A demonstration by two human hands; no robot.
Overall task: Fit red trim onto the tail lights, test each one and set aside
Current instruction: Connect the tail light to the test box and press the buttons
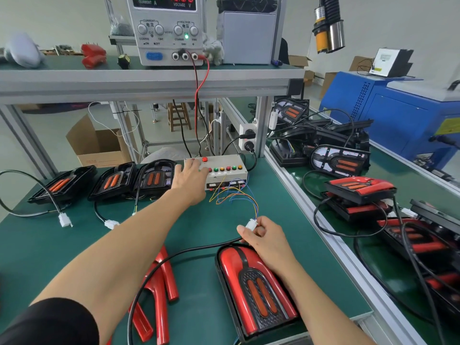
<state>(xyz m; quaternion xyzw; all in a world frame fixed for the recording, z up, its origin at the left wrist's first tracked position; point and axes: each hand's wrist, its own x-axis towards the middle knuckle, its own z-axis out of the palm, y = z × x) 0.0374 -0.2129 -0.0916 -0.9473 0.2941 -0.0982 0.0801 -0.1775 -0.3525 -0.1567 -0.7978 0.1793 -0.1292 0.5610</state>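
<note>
A tail light with red trim fitted lies on the green mat near the front edge, its lamps unlit. Its black cable loops left and back to a white connector. My right hand pinches that connector, which is joined to the coloured wires from the beige test box. My left hand reaches forward with straight fingers resting on the box's buttons. Loose red trim pieces lie left of the tail light.
Three untrimmed black tail lights stand in a row at the left, cables trailing. Finished and unfinished lights are piled on the right bench. A power supply on the upper shelf reads 12 V, with red and black leads running down.
</note>
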